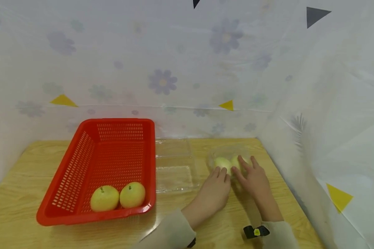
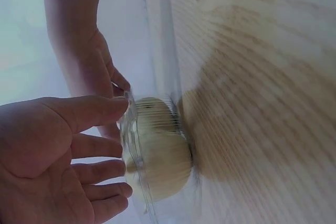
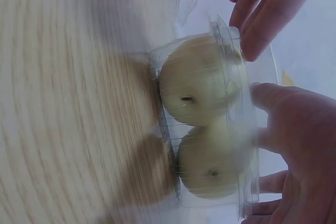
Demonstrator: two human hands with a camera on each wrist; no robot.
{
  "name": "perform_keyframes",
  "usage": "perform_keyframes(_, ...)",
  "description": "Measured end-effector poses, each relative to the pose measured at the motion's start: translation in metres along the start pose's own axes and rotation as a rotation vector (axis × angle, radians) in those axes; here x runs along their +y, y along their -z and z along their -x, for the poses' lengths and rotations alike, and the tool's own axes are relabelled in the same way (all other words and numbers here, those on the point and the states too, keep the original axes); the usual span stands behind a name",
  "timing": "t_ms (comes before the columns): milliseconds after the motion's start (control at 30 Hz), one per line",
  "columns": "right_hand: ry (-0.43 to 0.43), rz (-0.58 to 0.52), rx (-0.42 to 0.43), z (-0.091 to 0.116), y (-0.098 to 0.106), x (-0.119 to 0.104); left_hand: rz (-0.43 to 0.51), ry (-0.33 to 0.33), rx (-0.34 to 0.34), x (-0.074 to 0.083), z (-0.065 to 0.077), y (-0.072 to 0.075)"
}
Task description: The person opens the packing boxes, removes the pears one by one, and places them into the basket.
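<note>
A clear plastic clamshell box (image 1: 230, 150) with its lid down sits at the right of the table. Inside it are two round, pale yellow pears, a left one (image 1: 222, 163) and a right one (image 3: 207, 169), their stems showing through the plastic in the right wrist view. My left hand (image 1: 216, 190) touches the near edge of the lid with extended fingertips, thumb on the same rim in the left wrist view. Spread over the lid's right part, my right hand (image 1: 256, 179) rests its fingertips on the plastic.
A red slotted basket (image 1: 151, 155) stands left of the hands, holding two yellow pears (image 1: 104, 198) at its near end. Beside it lies an open clear plastic container (image 1: 174, 173). A flowered sheet (image 1: 187, 69) hangs behind the wooden table (image 1: 15, 186) and along its right side.
</note>
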State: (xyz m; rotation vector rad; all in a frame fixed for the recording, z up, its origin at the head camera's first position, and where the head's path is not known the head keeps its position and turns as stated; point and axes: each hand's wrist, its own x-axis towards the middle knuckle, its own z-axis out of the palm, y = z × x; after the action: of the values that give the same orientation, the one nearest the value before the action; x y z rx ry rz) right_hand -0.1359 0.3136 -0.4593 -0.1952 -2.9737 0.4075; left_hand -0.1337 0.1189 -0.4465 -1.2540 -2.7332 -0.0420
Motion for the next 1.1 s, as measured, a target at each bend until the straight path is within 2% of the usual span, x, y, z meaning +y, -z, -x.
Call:
perform_keyframes(200,-0.002,0.025,-0.007,0.010,0.001,-0.010,0.032,-0.001,0.041,-0.001,0.012,0.001)
perform_keyframes(500,0.025,0.049,0.016,0.020,-0.002,-0.014,0.052,0.000,0.029,-0.001,0.025,0.005)
perform_keyframes(733,0.036,0.059,0.030,0.025,0.000,-0.021,0.028,0.006,0.034,-0.003,0.031,0.005)
perform_keyframes(1000,0.028,0.084,0.026,0.032,0.001,-0.025,0.011,-0.006,0.083,-0.002,0.038,0.006)
perform_keyframes(1100,0.028,0.085,0.022,0.033,0.002,-0.028,0.029,0.010,0.096,-0.003,0.042,0.006)
